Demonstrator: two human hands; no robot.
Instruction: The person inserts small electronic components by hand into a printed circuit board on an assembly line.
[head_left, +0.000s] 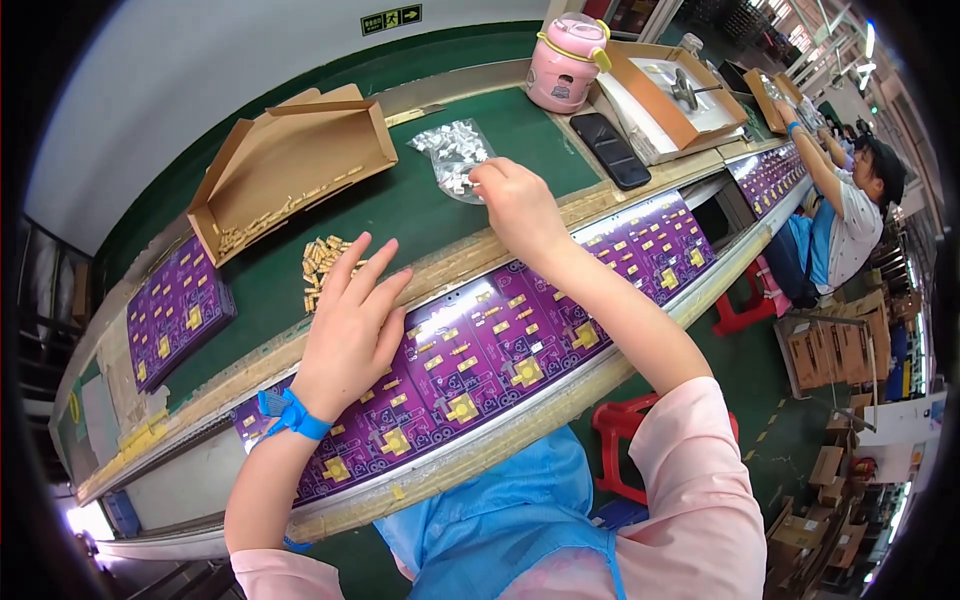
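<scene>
My left hand (345, 345) is open, fingers spread, beside a small pile of tan and gold cylindrical parts (318, 265). Its palm is over the left end of a row of purple circuit boards (480, 330), and a blue strap (295, 412) circles that wrist. Farther right, the fingers of my right hand (520, 205) are pinched together at a clear plastic bag (428, 142) with small white parts (456, 183) inside. Whatever is between those fingertips is too small or hidden to make out. Gold and white pieces sit on the purple boards below both hands.
An open cardboard box (320, 145) with more cylindrical parts lies behind my left hand. Purple boards (180, 310) are stacked at left. A black phone (609, 150), pink lidded pot (565, 65) and another box (650, 110) stand far right. A co-worker (850, 220) sits along the line.
</scene>
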